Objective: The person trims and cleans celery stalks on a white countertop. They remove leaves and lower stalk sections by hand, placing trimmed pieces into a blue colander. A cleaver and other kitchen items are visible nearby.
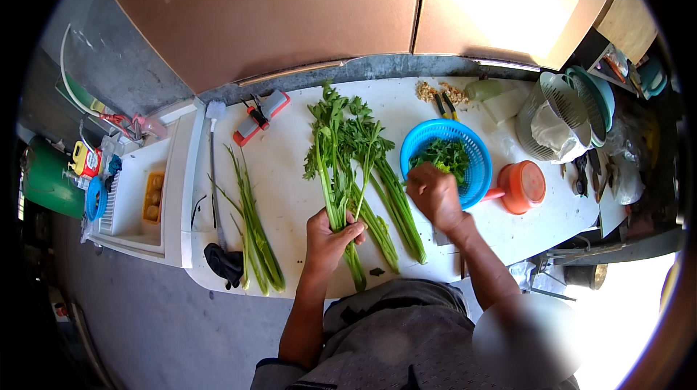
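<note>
My left hand (pixel 335 236) is wrapped round a leafy celery stalk (pixel 330 190), its leaves pointing away from me and its cut ends toward me. More celery (pixel 398 208) lies on the white table just right of that hand. Over the near left rim of a blue basket (pixel 475 190) is my right hand (pixel 434 193), its fingers curled closed; whatever they hold is hidden. Green leaves (pixel 444 158) are heaped inside the basket. Farther left lies a bundle of bare celery stalks (pixel 260 234), stripped of most leaves.
An orange-red dipper (pixel 523 187) stands right of the basket. Behind are dark-handled pliers (pixel 445 105) and brown scraps (pixel 428 91). Pale strainer baskets (pixel 544 118) crowd the right. At left are a red-and-grey tool (pixel 263 116), a long brush (pixel 215 165), a black cloth (pixel 223 265) and a white sink (pixel 181 194).
</note>
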`<action>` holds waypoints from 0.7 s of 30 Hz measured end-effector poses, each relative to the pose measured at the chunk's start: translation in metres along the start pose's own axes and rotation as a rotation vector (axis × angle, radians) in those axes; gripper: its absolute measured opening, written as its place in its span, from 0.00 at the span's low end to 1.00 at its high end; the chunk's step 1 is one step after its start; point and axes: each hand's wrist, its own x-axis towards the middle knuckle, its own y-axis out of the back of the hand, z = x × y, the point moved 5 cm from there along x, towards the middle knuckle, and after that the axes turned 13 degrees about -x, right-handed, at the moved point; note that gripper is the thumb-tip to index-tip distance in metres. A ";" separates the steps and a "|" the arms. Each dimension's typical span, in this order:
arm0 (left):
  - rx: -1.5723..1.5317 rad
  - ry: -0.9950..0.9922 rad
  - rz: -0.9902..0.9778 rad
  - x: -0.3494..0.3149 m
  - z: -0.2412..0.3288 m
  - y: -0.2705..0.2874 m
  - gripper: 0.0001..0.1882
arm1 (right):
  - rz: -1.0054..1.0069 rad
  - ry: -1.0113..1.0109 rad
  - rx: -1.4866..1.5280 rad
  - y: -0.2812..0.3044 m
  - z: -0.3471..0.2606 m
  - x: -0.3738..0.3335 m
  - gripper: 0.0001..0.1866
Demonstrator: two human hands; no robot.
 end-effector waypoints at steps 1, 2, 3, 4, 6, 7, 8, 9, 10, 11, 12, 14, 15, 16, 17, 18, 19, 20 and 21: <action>0.002 0.024 -0.014 -0.001 0.002 0.001 0.09 | 0.072 -0.010 -0.076 0.008 0.028 0.006 0.07; 0.003 0.048 -0.024 -0.003 0.004 0.003 0.09 | 0.031 -0.062 -0.190 0.022 0.037 0.012 0.11; 0.003 0.074 -0.037 -0.005 0.005 0.004 0.09 | -0.096 -0.207 -0.206 0.034 0.039 0.017 0.15; 0.009 0.085 -0.035 -0.006 0.004 0.003 0.09 | -0.102 -0.203 -0.168 0.039 0.040 0.020 0.17; -0.020 0.096 -0.062 -0.007 0.008 -0.006 0.08 | -0.203 -0.270 0.098 0.041 0.039 0.020 0.22; -0.034 0.102 -0.075 -0.007 0.009 -0.010 0.08 | -0.295 -0.339 0.327 0.036 0.033 0.019 0.25; -0.040 0.115 -0.106 -0.006 0.008 -0.014 0.08 | -0.385 -0.405 0.558 0.030 0.025 0.018 0.27; -0.046 0.127 -0.137 -0.007 0.009 -0.017 0.08 | -0.428 -0.474 0.763 0.025 0.014 0.016 0.32; -0.049 0.137 -0.163 -0.007 0.010 -0.019 0.08 | -0.435 -0.489 0.860 0.017 0.005 0.014 0.34; -0.055 0.153 -0.179 -0.007 0.008 -0.021 0.08 | -0.441 -0.504 0.958 0.010 -0.002 0.012 0.35; -0.062 0.167 -0.193 -0.008 0.008 -0.021 0.08 | -0.435 -0.484 1.060 0.006 -0.009 0.012 0.37; -0.063 0.187 -0.207 -0.009 0.007 -0.021 0.08 | -0.422 -0.439 1.262 0.002 -0.020 0.013 0.39; -0.058 0.193 -0.207 -0.010 0.007 -0.021 0.08 | -0.432 -0.441 1.271 0.001 -0.020 0.012 0.38; -0.052 0.198 -0.207 -0.011 0.008 -0.020 0.08 | -0.442 -0.443 1.280 0.001 -0.021 0.012 0.37; -0.059 0.182 -0.214 -0.012 0.009 -0.020 0.08 | -0.451 -0.445 1.288 0.000 -0.022 0.012 0.36; -0.066 0.166 -0.222 -0.013 0.010 -0.019 0.08 | -0.451 -0.429 1.267 0.000 -0.022 0.013 0.33; -0.073 0.150 -0.229 -0.013 0.011 -0.018 0.08 | -0.451 -0.413 1.246 0.001 -0.022 0.015 0.31; -0.075 0.142 -0.229 -0.014 0.012 -0.017 0.08 | -0.450 -0.398 1.224 0.002 -0.023 0.016 0.28; -0.078 0.134 -0.228 -0.014 0.012 -0.017 0.08 | -0.450 -0.383 1.202 0.002 -0.023 0.017 0.25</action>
